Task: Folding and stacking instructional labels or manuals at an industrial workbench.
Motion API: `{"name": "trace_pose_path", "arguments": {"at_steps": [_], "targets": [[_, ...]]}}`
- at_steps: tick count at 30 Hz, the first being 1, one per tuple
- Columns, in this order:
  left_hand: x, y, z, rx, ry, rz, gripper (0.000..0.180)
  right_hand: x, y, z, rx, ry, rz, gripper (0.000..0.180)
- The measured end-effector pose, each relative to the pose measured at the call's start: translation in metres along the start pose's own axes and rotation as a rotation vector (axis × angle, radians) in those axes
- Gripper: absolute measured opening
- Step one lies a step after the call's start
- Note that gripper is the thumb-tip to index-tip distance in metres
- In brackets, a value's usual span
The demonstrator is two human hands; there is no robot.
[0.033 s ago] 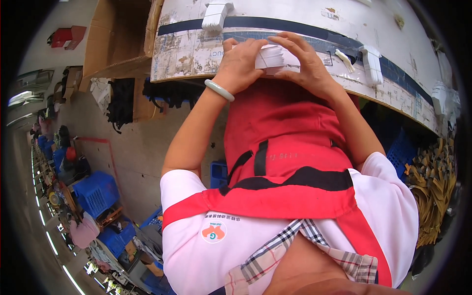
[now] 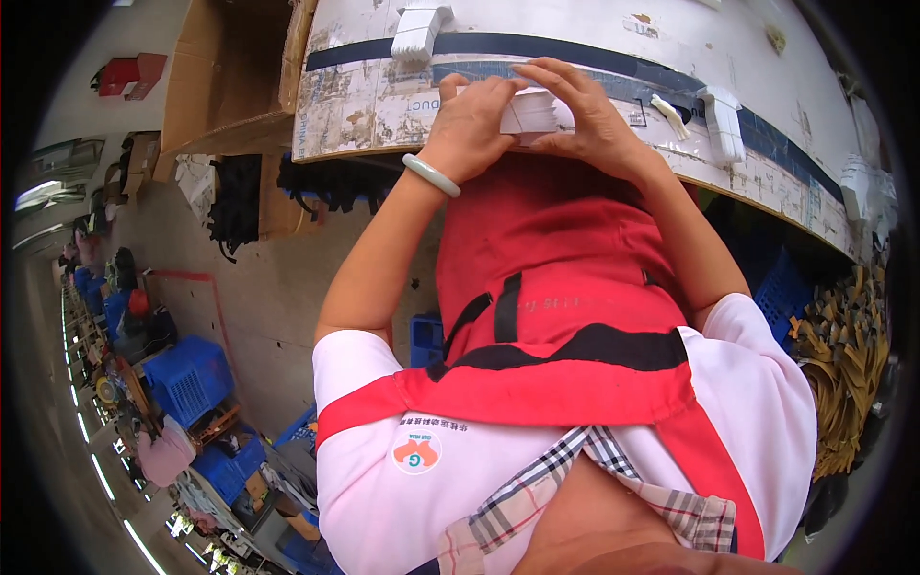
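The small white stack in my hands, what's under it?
The white stack sits at the worn table edge, held between left hand and right hand. The surface directly beneath is hidden by stack and fingers.

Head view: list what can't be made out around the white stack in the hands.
- White stack: its kind and count, covered by the left hand and right hand.
- Worktable: far side cut off by the top edge.
- Under-table space: dark, behind the red apron.

Red apron, pale green bangle
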State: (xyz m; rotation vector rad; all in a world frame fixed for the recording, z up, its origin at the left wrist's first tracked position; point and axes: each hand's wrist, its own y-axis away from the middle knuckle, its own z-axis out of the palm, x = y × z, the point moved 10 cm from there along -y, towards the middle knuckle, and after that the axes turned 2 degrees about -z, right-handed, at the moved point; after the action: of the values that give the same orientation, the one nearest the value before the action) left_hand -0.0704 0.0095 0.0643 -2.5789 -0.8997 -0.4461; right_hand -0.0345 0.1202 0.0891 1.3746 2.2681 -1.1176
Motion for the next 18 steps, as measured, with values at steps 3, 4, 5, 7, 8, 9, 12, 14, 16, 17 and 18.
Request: {"name": "trace_pose_path", "arguments": {"at_steps": [3, 4, 5, 7, 8, 9, 12, 14, 16, 17, 18], "targets": [[0.005, -0.004, -0.014, 0.193, -0.002, 0.033, 0.052, 0.049, 0.000, 0.040, -0.264, 0.004, 0.147, 0.081], [0.001, 0.000, -0.029, 0.293, 0.026, -0.029, 0.052, 0.047, 0.000, 0.043, -0.264, -0.001, 0.144, 0.081], [-0.001, 0.008, -0.048, 0.398, -0.040, -0.082, 0.040, 0.042, 0.004, 0.037, -0.193, 0.000, 0.185, 0.081], [-0.027, 0.031, -0.037, 0.367, 0.257, -0.299, 0.030, 0.030, 0.016, 0.030, -0.115, -0.025, 0.244, 0.076], [-0.049, 0.048, -0.017, 0.325, 0.559, -0.511, 0.021, 0.024, 0.023, 0.032, -0.111, -0.027, 0.250, 0.076], [-0.047, 0.058, -0.006, 0.292, 0.553, -0.532, 0.018, 0.010, 0.028, 0.036, -0.112, 0.001, 0.163, 0.074], [-0.039, 0.071, 0.010, 0.240, 0.459, -0.543, 0.024, -0.012, 0.044, 0.047, -0.142, -0.084, 0.098, 0.064], [-0.042, 0.075, 0.001, 0.339, 0.365, -0.570, 0.028, -0.017, 0.041, 0.044, -0.122, -0.093, 0.102, 0.056], [-0.037, 0.068, 0.001, 0.325, 0.311, -0.556, 0.036, -0.002, 0.045, 0.047, -0.123, -0.291, 0.217, 0.049], [-0.034, 0.066, -0.003, 0.356, 0.276, -0.578, 0.041, 0.009, 0.047, 0.051, -0.128, -0.488, 0.319, 0.043], [-0.032, 0.063, -0.008, 0.389, 0.240, -0.599, 0.047, 0.013, 0.046, 0.049, -0.119, -0.488, 0.311, 0.043]]}}
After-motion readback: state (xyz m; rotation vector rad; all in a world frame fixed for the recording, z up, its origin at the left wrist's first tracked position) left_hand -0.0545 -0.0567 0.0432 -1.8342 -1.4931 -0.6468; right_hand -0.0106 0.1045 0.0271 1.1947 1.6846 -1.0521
